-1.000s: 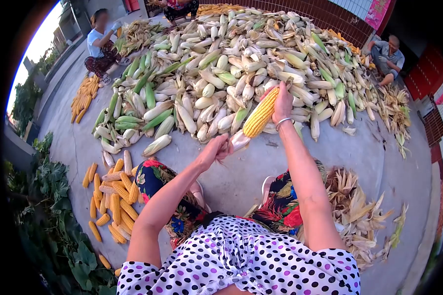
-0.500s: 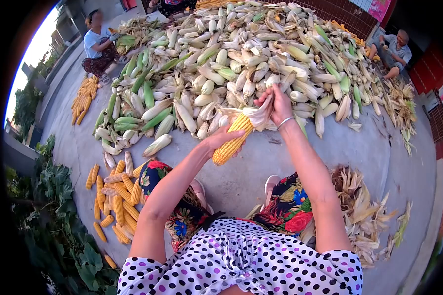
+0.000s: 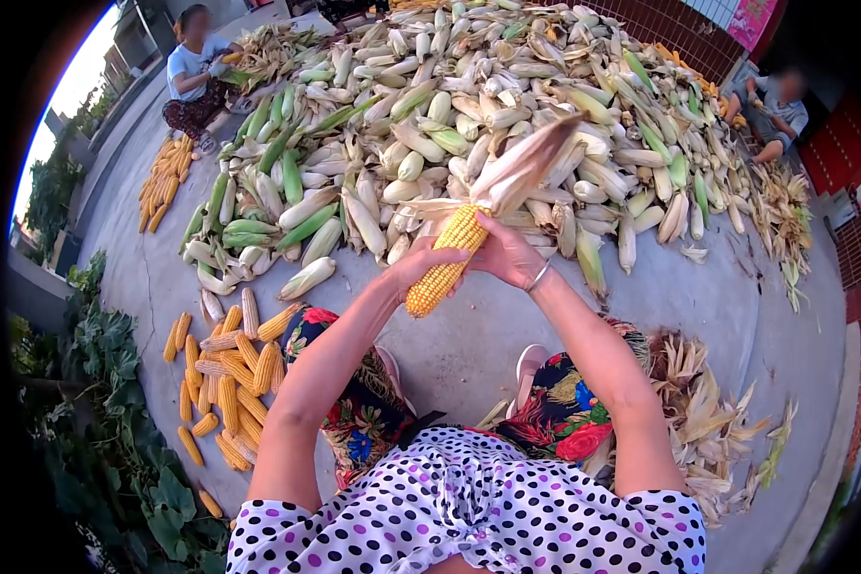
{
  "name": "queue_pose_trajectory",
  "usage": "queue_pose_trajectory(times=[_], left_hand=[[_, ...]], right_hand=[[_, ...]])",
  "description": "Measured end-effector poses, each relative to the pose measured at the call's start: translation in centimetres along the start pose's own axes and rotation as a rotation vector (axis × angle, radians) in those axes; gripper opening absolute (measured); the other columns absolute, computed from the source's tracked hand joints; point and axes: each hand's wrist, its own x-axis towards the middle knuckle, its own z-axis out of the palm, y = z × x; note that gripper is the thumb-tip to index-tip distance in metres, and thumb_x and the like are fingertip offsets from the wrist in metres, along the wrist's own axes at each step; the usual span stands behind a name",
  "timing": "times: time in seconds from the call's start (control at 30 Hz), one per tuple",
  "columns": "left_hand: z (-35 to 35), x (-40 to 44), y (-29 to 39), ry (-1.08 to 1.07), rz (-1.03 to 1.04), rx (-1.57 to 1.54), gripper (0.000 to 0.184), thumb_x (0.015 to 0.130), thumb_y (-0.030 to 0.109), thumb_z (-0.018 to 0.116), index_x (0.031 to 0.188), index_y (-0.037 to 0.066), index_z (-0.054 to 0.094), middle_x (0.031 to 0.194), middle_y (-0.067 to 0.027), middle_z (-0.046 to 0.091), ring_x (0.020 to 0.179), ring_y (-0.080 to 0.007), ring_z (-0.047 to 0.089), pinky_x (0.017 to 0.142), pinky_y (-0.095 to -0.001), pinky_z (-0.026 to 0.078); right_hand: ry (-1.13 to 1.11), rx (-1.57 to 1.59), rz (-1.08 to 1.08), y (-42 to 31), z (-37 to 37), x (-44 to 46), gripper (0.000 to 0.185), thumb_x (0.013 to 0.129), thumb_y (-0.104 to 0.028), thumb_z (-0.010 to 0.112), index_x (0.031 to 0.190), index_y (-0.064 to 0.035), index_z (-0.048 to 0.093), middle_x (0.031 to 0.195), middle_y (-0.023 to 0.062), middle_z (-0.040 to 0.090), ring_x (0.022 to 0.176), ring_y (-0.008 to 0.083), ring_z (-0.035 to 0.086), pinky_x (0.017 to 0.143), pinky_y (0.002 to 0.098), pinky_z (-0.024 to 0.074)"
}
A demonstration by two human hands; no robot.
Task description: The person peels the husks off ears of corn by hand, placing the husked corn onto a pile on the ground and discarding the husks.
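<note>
An ear of corn with bare yellow kernels is held in front of me, tilted, its tip toward me. Its pale husk, brown at the end, is peeled back and points away to the upper right. My left hand wraps the ear's lower part from the left. At the husk end, my right hand grips the ear's right side near the base, with the thumb on the kernels; some of its fingers are hidden behind the ear.
A large heap of unhusked corn spreads ahead. Husked ears lie at my left, stripped husks at my right. One person sits at the far left, another at the far right. Green plants border the left side.
My right hand has let go of the husk end and moved down to the ear's base. The peeled husk now stands out freely. My left hand still holds the ear.
</note>
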Motion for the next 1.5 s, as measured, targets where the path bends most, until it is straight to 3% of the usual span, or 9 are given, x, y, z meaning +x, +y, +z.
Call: queue_pose_trajectory(times=[0.1,0.6,0.67,0.77,1.2,1.3,1.4,1.47,1.5], left_hand=[[1.7,0.2,-0.8,-0.063,-0.053,0.002,0.036,0.079,0.025,0.066,0.102,0.001,0.051,0.076,-0.0082,0.058,0.06,-0.0157,0.059,0.048,-0.0273,0.05],[1.6,-0.1,1.0,-0.032,0.013,0.538,0.029,0.074,0.016,0.066,0.093,0.0,0.051,0.068,-0.0066,0.056,0.055,-0.0146,0.057,0.049,-0.028,0.047],[2.3,-0.5,1.7,-0.036,-0.004,0.581,0.03,0.074,0.016,0.067,0.094,0.0,0.051,0.069,-0.0067,0.057,0.055,-0.015,0.057,0.049,-0.0282,0.048],[2.5,1.1,-1.2,-0.094,-0.01,0.154,0.03,0.075,0.016,0.066,0.095,-0.001,0.05,0.073,-0.0083,0.057,0.057,-0.0162,0.058,0.048,-0.0285,0.048],[12.7,7.2,-4.7,-0.141,0.214,-1.148,0.036,0.076,0.021,0.063,0.099,-0.001,0.047,0.08,-0.0101,0.054,0.063,-0.0167,0.054,0.053,-0.0277,0.048],[8.6,7.6,-2.9,-0.046,0.149,-0.502,0.029,0.077,0.017,0.062,0.094,-0.002,0.049,0.075,-0.0103,0.058,0.061,-0.0178,0.059,0.05,-0.0299,0.052],[-0.2,6.3,-0.7,0.173,0.065,0.15,0.037,0.075,0.018,0.069,0.097,-0.004,0.05,0.071,-0.0088,0.058,0.055,-0.0166,0.059,0.047,-0.0288,0.052],[-7.2,3.9,0.4,0.323,-0.099,0.393,0.04,0.075,0.023,0.072,0.099,0.0,0.049,0.071,-0.0065,0.057,0.051,-0.0134,0.057,0.043,-0.026,0.049],[-10.6,2.1,0.9,0.412,-0.207,0.514,0.041,0.074,0.025,0.073,0.096,0.0,0.051,0.071,-0.0051,0.056,0.053,-0.0132,0.057,0.043,-0.0257,0.05]], right_hand=[[0.106,0.206,-0.107,0.1,0.3,0.8,0.025,0.086,-0.022,0.061,0.099,-0.0017,0.055,0.088,0.0108,0.062,0.081,0.0194,0.061,0.076,0.0311,0.051],[0.316,0.256,-0.333,-1.5,-2.9,2.5,0.017,0.085,-0.012,0.059,0.094,0.0019,0.057,0.079,0.0135,0.063,0.074,0.025,0.064,0.07,0.0371,0.054],[0.42,0.374,-0.317,-1.7,-2.2,2.5,0.013,0.09,-0.015,0.049,0.088,-0.0034,0.052,0.062,0.004,0.05,0.054,0.0159,0.051,0.052,0.03,0.0448],[0.379,0.44,-0.397,-2.7,-2.8,2.7,0.018,0.092,-0.018,0.034,0.078,-0.0105,0.042,0.053,-0.0042,0.027,0.042,0.007,0.022,0.042,0.0241,0.0232],[0.232,0.801,-0.784,-8.7,-5.4,2.8,0.019,0.089,-0.019,0.034,0.071,-0.0132,0.031,0.051,-0.0034,0.025,0.04,0.0089,0.019,0.038,0.0235,0.0193],[0.337,0.511,-0.511,-10.3,-5.9,2.5,0.02,0.092,-0.022,0.034,0.075,-0.012,0.035,0.052,-0.0039,0.025,0.04,0.008,0.018,0.037,0.024,0.0186],[0.565,-0.408,-0.142,-10.8,-13.3,1.0,0.028,0.091,-0.033,0.047,0.082,-0.007,0.051,0.056,0.0017,0.043,0.041,0.009,0.036,0.037,0.0269,0.0295],[0.776,-1.266,0.196,-10.7,-18.4,-2.1,0.045,0.082,-0.043,0.058,0.094,0.0007,0.057,0.071,0.015,0.061,0.057,0.02,0.058,0.051,0.0333,0.046],[0.638,-1.612,-0.102,-8.9,-23.5,-4.9,0.064,0.073,-0.05,0.065,0.103,0.0061,0.057,0.091,0.0245,0.064,0.083,0.0297,0.064,0.074,0.0364,0.0497]])
